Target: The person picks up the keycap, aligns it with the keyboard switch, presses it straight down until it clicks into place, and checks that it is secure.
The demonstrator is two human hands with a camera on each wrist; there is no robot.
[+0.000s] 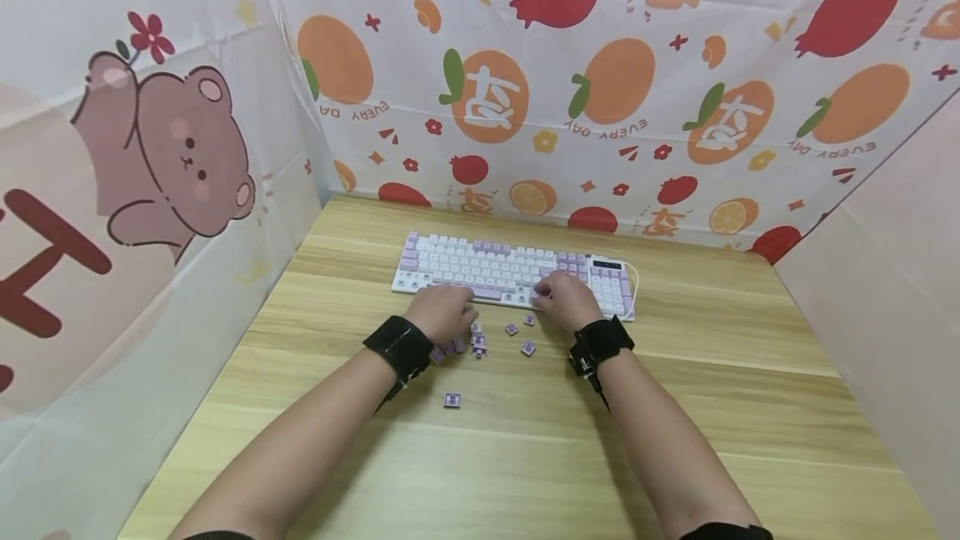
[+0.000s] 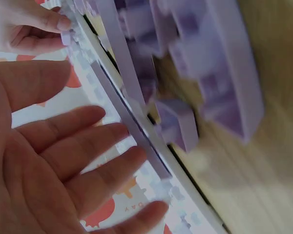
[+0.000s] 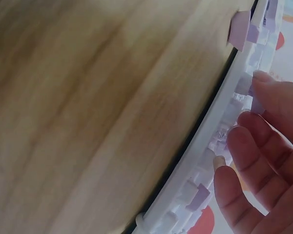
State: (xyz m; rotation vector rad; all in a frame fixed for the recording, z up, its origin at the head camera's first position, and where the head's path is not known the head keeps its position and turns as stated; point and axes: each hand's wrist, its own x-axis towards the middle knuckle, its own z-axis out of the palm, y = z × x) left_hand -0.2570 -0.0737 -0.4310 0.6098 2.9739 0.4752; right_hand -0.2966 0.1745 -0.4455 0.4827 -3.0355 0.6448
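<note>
A white and purple keyboard (image 1: 487, 267) lies on the wooden table, with bare switch spots along its bottom row. My right hand (image 1: 567, 300) is over the right part of that row, its thumb and index finger pinching a purple keycap (image 3: 257, 105). The same keycap (image 2: 66, 38) shows between those fingertips in the left wrist view. My left hand (image 1: 441, 312) is at the front edge by the purple spacebar (image 2: 132, 119), its fingers (image 2: 95, 151) loosely spread and holding nothing. Loose purple keycaps (image 2: 178, 124) lie beside it, upturned and hollow.
Several loose keycaps (image 1: 528, 348) are scattered on the table (image 1: 525, 457) in front of the keyboard, one keycap (image 1: 452, 400) closer to me. A white cable (image 1: 637, 282) curves around the keyboard's right end. Printed cloth (image 1: 555, 165) hangs behind the table.
</note>
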